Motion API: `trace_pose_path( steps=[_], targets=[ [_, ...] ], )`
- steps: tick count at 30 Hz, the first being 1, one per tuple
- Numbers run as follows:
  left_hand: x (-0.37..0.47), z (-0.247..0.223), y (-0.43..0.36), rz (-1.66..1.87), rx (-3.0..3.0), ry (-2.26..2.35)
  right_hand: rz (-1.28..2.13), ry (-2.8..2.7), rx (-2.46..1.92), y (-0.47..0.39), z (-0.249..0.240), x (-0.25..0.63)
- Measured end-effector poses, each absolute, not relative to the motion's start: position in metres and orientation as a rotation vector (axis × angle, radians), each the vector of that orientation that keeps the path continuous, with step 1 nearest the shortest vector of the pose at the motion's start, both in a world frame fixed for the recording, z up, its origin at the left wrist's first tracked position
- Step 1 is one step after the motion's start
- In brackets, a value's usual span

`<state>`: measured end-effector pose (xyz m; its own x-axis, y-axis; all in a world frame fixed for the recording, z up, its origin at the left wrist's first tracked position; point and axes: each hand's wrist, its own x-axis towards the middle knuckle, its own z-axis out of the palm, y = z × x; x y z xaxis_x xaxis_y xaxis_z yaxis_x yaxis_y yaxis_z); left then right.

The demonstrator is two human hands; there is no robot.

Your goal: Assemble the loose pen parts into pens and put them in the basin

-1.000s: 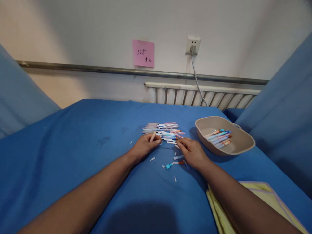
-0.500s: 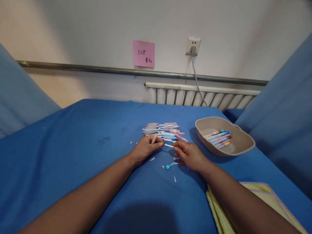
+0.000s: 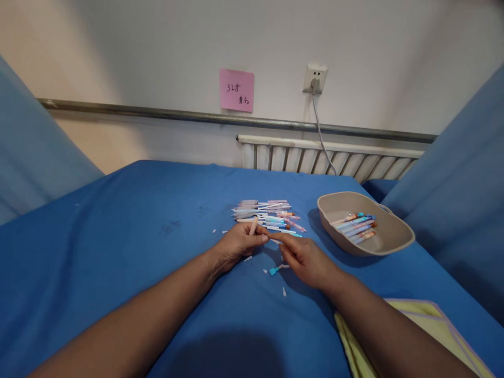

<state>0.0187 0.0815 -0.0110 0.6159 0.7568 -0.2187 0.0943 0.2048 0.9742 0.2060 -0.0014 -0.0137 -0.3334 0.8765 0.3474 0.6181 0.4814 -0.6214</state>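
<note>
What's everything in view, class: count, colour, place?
Note: one, pink, wall
Socket: one, white, wall
Cord: one, grey, from socket
Rail: one, grey, wall
Radiator: one, white, below rail
Curtains: two, blue, both sides
Cover: one, blue, centre
Pen parts: many, multicoloured, on cover
Bits: several, white, on cover
Piece: one, turquoise, on cover
Basin: one, beige, right
Pens: several, multicoloured, in basin
Cloth: one, yellow, lower right
Stick: one, beige, in left hand
Rod: one, white, by right hand
Hands: two, bare, centre
Forearms: two, bare, foreground
</note>
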Motion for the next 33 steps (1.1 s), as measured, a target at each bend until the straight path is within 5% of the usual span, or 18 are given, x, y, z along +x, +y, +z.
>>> trace_pose_path(
  steps=[16, 24, 33],
  targets=[
    [0.015, -0.014, 0.092, 0.621, 1.58, 0.871, 0.582, -1.899, -1.323, 0.005, -0.026, 0.211],
    [0.005, -0.003, 0.094, 0.517, 2.442, 0.938, 0.618, -1.894, -1.266, 0.002, -0.018, 0.211],
    [0.008, -0.001, 0.087, 0.43, 2.683, 0.941, 0.648, -1.949, -1.271, 0.001, -0.018, 0.21]
  ],
)
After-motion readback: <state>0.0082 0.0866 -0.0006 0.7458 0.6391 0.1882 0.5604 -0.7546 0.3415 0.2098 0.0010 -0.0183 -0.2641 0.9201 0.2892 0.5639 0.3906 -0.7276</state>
